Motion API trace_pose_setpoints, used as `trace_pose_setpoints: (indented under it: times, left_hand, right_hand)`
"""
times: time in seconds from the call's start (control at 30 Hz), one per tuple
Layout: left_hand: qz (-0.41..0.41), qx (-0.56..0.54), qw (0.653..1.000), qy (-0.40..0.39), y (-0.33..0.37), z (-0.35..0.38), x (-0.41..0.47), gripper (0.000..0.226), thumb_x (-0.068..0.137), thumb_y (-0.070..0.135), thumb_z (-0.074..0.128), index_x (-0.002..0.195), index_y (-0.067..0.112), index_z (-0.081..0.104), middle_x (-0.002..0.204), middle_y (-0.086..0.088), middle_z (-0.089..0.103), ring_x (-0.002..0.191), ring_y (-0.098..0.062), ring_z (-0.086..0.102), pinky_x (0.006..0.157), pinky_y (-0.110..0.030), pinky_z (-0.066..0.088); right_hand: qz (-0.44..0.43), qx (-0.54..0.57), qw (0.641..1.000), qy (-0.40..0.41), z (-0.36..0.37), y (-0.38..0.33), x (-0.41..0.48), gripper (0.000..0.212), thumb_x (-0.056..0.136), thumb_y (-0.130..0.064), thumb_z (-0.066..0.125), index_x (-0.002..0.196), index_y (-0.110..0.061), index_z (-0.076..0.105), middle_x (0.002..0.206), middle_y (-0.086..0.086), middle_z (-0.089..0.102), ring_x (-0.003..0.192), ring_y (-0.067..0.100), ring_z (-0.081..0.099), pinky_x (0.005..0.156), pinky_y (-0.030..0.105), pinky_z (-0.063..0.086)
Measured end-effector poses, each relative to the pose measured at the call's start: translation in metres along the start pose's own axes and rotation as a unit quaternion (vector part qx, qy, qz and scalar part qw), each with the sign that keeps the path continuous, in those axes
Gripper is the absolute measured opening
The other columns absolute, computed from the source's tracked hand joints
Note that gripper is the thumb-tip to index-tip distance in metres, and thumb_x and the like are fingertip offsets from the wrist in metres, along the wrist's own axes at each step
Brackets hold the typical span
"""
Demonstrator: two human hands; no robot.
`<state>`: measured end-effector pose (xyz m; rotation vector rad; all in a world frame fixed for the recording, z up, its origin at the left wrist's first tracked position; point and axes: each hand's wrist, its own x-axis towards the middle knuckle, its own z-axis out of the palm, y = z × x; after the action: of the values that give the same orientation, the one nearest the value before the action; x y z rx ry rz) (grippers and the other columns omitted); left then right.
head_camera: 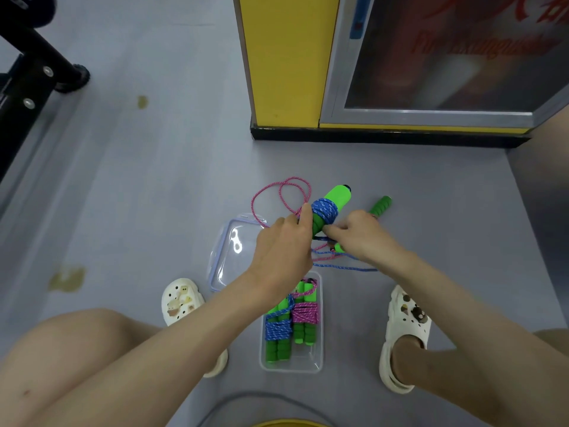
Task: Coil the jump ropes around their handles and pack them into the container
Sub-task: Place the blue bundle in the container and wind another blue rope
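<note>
Gripping light, squashy foam handles [335,195] in the left hand [283,245], the person pinches limp, slippery-looking blue rope [324,211] with the right hand [358,237], best held taut near the coil.

Grey vinyl floor [154,180], two yellowish stains [142,102] at left. Ahead, a yellow column [286,57] on a black base strip [385,137], beside it a metal-framed glass panel [446,50] with blurred red lettering. Far left, a black bolted frame [30,66] with a small wheel [77,78]. My white clogs [406,322] carry charms. A grey cable [246,399] curves near the bottom edge.
</note>
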<state>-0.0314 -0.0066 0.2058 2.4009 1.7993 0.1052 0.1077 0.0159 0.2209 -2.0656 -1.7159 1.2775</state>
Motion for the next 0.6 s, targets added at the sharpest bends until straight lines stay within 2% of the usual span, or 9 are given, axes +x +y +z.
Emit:
trace_pose_setpoints:
  times: [0.07, 0.13, 0.23, 0.33, 0.4, 0.47, 0.53, 0.6]
  left_hand:
    - [0.006, 0.027, 1.0, -0.007, 0.002, 0.0, -0.002, 0.07, 0.089, 0.01, 0.052, 0.149, 0.009, 0.017, 0.113, -0.01, 0.058, 0.1, -0.026, 0.055, 0.061, -0.032, 0.033]
    - [0.012, 0.041, 0.999, -0.001, 0.001, 0.001, -0.002, 0.073, 0.086, 0.007, 0.053, 0.15, 0.006, 0.017, 0.112, -0.011, 0.057, 0.099, -0.026, 0.055, 0.06, -0.032, 0.034]
    - [0.019, 0.037, 0.999, 0.02, -0.005, 0.0, -0.001, 0.078, 0.072, 0.004, 0.068, 0.143, 0.0, 0.035, 0.094, -0.014, 0.063, 0.081, -0.028, 0.059, 0.05, -0.031, 0.032]
    - [0.037, 0.043, 0.997, 0.056, -0.009, 0.006, 0.0, 0.081, 0.052, 0.002, 0.08, 0.129, -0.003, 0.053, 0.077, -0.013, 0.062, 0.062, -0.025, 0.058, 0.042, -0.025, 0.026]
    - [0.056, 0.022, 0.995, 0.084, -0.009, 0.009, 0.0, 0.082, 0.051, 0.0, 0.079, 0.128, -0.002, 0.053, 0.082, -0.014, 0.063, 0.064, -0.026, 0.058, 0.042, -0.026, 0.027]
    - [0.083, -0.012, 0.991, 0.103, -0.007, 0.012, 0.0, 0.079, 0.059, 0.005, 0.077, 0.133, 0.0, 0.05, 0.097, -0.014, 0.062, 0.072, -0.028, 0.058, 0.043, -0.028, 0.034]
    - [0.115, -0.037, 0.987, 0.102, -0.003, 0.014, -0.002, 0.072, 0.073, 0.021, 0.072, 0.138, 0.005, 0.045, 0.113, -0.013, 0.058, 0.082, -0.027, 0.056, 0.048, -0.031, 0.043]
    - [0.124, -0.068, 0.986, 0.082, -0.001, 0.012, -0.004, 0.068, 0.082, 0.037, 0.06, 0.141, 0.01, 0.041, 0.125, -0.01, 0.053, 0.092, -0.024, 0.053, 0.054, -0.028, 0.043]
  right_hand:
    - [0.086, 0.146, 0.982, -0.088, -0.003, -0.001, 0.002, 0.032, 0.092, -0.015, 0.051, 0.061, -0.009, 0.055, 0.039, -0.005, 0.043, 0.029, 0.006, 0.025, 0.034, 0.018, 0.018]
    - [0.124, 0.241, 0.953, -0.131, -0.005, -0.001, 0.004, 0.025, 0.095, -0.014, 0.049, 0.078, -0.002, 0.063, 0.042, -0.003, 0.039, 0.03, 0.005, 0.02, 0.033, 0.017, 0.014]
    - [0.14, 0.373, 0.903, -0.163, -0.009, -0.001, 0.006, 0.028, 0.1, -0.013, 0.04, 0.089, 0.003, 0.059, 0.043, -0.002, 0.04, 0.029, 0.002, 0.018, 0.031, 0.014, 0.014]
    - [0.146, 0.424, 0.875, -0.184, -0.012, -0.002, 0.003, 0.026, 0.1, -0.021, 0.043, 0.093, 0.002, 0.055, 0.048, -0.001, 0.044, 0.029, 0.001, 0.019, 0.03, 0.012, 0.015]
    - [0.146, 0.419, 0.881, -0.165, -0.013, 0.0, 0.001, 0.032, 0.095, -0.036, 0.053, 0.086, -0.005, 0.056, 0.05, 0.0, 0.045, 0.031, 0.002, 0.019, 0.03, 0.013, 0.016]
    - [0.153, 0.394, 0.9, -0.104, -0.012, 0.0, -0.001, 0.037, 0.086, -0.047, 0.061, 0.074, -0.013, 0.055, 0.046, -0.001, 0.042, 0.032, 0.004, 0.019, 0.031, 0.015, 0.015]
    - [0.171, 0.394, 0.903, -0.033, -0.011, 0.001, 0.0, 0.039, 0.081, -0.049, 0.068, 0.067, -0.016, 0.051, 0.042, -0.002, 0.037, 0.032, 0.007, 0.018, 0.033, 0.016, 0.014]
    - [0.186, 0.408, 0.894, 0.017, -0.009, 0.002, 0.002, 0.039, 0.079, -0.046, 0.07, 0.064, -0.016, 0.049, 0.04, -0.002, 0.034, 0.032, 0.008, 0.017, 0.035, 0.016, 0.014]
